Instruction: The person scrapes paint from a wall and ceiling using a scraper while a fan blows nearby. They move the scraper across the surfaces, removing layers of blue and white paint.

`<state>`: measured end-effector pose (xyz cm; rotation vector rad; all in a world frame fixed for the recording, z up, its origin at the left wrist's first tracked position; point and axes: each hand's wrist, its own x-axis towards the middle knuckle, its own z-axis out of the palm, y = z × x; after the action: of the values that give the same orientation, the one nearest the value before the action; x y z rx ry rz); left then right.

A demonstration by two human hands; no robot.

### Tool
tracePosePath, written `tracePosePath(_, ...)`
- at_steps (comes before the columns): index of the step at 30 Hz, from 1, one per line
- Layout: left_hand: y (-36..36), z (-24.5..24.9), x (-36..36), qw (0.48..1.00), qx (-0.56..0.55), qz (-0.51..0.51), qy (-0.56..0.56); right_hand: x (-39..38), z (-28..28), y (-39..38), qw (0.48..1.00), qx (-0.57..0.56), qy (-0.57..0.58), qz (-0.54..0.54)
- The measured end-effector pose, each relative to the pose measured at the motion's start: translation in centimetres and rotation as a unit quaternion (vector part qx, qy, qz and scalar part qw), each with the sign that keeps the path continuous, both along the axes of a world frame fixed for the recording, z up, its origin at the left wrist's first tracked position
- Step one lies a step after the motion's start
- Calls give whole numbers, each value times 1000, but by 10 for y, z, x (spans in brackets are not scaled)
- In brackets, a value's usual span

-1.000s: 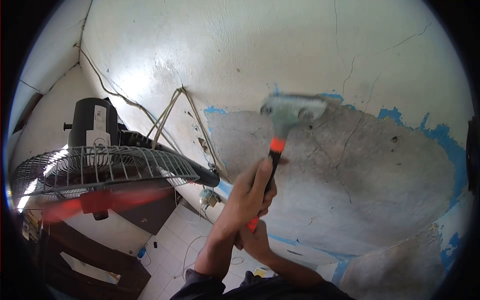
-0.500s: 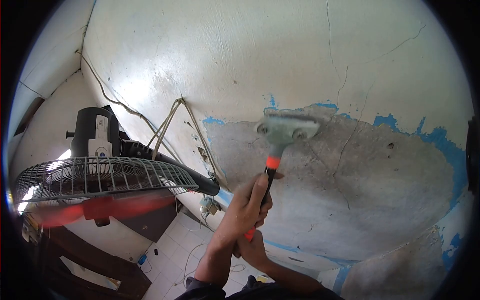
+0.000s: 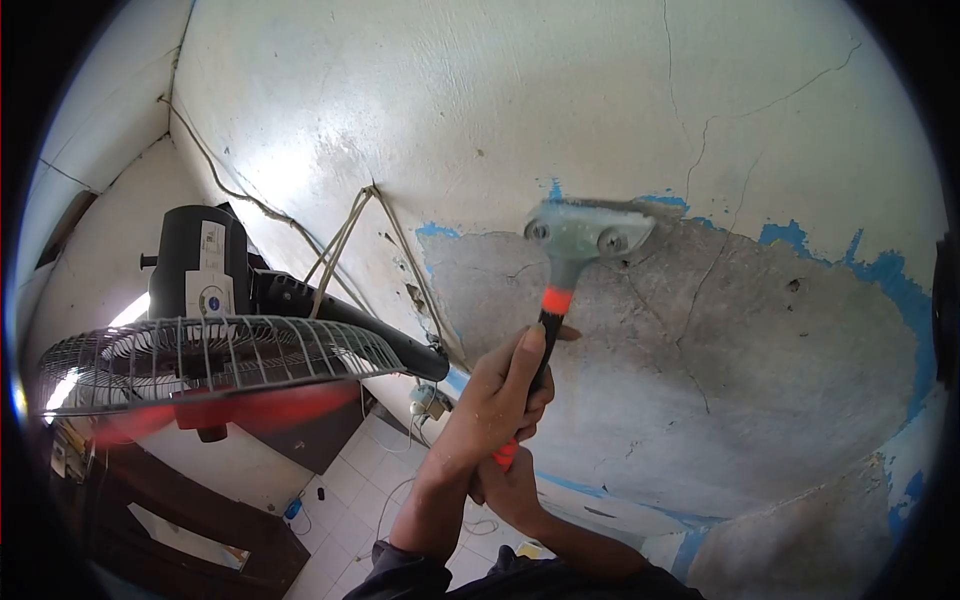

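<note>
Both hands grip the scraper [image 3: 568,265] by its handle: the left hand [image 3: 497,392] is higher, thumb along the shaft, and the right hand [image 3: 512,487] is closed at the orange end. Its blade presses the wall [image 3: 480,110] at the bare grey patch's top edge, with a fan [image 3: 225,350] to the left

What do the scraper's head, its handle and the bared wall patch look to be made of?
Scraper head: dull grey metal, probably, with two round fasteners showing. Handle: black with orange bands, likely plastic or rubber. Bared wall patch: matte grey cement plaster, it seems, cracked and edged with blue paint.
</note>
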<state>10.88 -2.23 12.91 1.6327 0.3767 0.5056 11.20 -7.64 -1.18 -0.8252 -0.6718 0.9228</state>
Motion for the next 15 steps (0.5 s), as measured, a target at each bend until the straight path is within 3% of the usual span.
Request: tracePosePath(15,3,1,-2,1000,-24,-13,5,-1,5,-1,1000,-14,-10,-3)
